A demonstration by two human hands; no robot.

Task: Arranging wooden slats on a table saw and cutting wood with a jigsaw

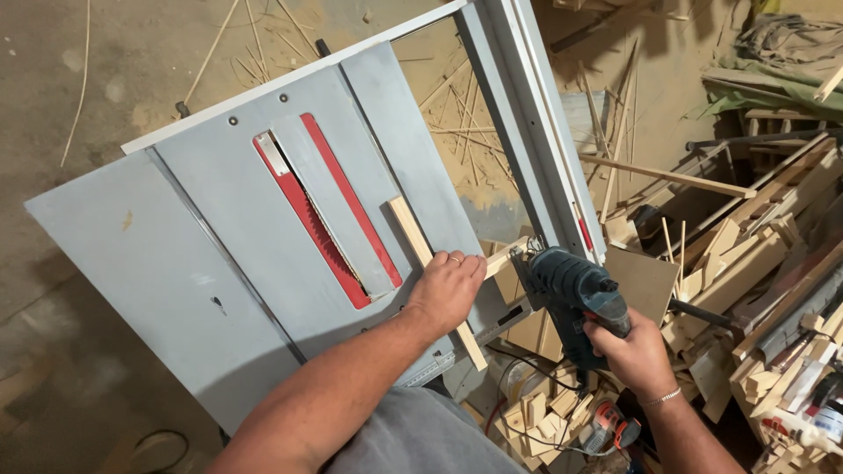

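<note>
Wooden strip [413, 237] lies under left hand [448, 290]; right hand [632, 355] grips jigsaw [571, 294].

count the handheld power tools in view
2. A dark teal handheld power tool is gripped in the right hand beside the grey table saw; an orange-and-grey power tool lies among the offcuts below. Others may be hidden.

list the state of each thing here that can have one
left hand: pressed flat on the wood strip
wood strip: lying on the saw table, one end past the edge
right hand: gripping the power tool
power tool: held at the short wood piece; running or not, cannot tell
saw table: tilted in view
red insert: set flush in the table
</note>
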